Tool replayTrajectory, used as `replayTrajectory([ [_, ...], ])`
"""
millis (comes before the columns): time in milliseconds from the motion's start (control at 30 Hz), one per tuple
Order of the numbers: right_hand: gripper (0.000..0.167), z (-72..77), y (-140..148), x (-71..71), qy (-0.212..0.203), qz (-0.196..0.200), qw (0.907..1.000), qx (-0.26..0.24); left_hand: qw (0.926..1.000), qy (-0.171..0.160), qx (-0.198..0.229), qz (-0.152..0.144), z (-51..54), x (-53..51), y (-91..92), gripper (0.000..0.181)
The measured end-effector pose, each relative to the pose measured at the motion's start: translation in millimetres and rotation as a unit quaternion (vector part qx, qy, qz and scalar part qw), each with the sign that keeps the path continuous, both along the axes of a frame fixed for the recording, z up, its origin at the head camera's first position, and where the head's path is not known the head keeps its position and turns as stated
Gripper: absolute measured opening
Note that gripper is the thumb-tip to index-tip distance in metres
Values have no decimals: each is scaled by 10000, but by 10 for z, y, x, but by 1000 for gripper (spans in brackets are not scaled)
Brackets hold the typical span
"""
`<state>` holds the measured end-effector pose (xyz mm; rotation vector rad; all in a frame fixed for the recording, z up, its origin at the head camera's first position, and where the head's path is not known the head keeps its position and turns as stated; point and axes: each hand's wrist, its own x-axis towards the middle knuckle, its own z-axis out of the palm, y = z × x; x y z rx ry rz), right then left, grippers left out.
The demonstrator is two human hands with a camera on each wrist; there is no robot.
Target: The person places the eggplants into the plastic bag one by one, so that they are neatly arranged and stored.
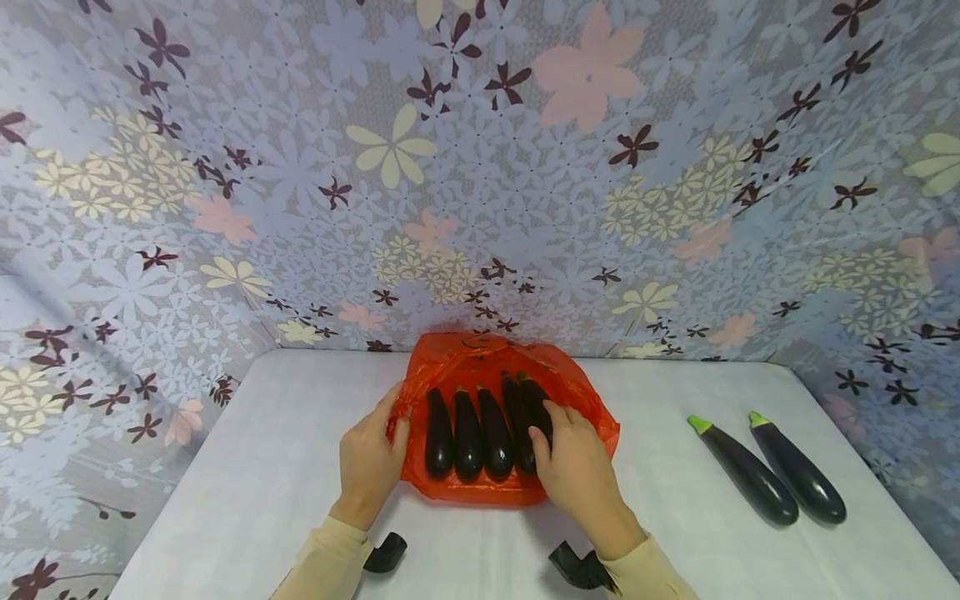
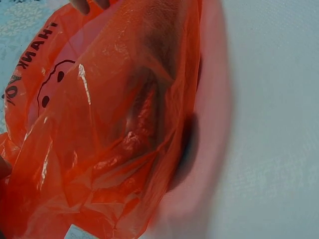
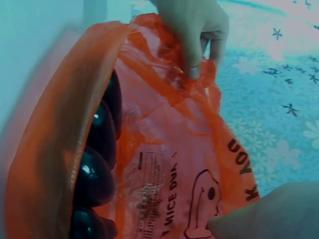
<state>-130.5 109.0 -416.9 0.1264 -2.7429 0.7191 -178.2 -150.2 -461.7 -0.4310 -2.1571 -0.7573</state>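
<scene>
The red plastic bag lies with its mouth facing the front, several dark eggplants side by side in it. My left hand pinches the bag's left edge; the right wrist view shows this hand with its thumb on the crumpled film. At the bag's right side my right hand holds the rightmost eggplant, thumb and fingers around its lower part. In the left wrist view the bag hides most of what is inside.
Two eggplants with green stems lie on the white table at the right. A flowered cloth hangs behind and at the sides. Black wrist devices show near both sleeves.
</scene>
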Motion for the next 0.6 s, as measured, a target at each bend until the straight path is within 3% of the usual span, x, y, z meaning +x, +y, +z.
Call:
replayTrajectory([
  [333, 47, 86, 151, 131, 127, 203, 9991, -340, 10000, -83, 16, -31, -5, 6, -4, 43],
  [600, 47, 138, 289, 232, 82, 91, 9991, -415, 10000, -42, 2, -34, -10, 1, -8, 44],
])
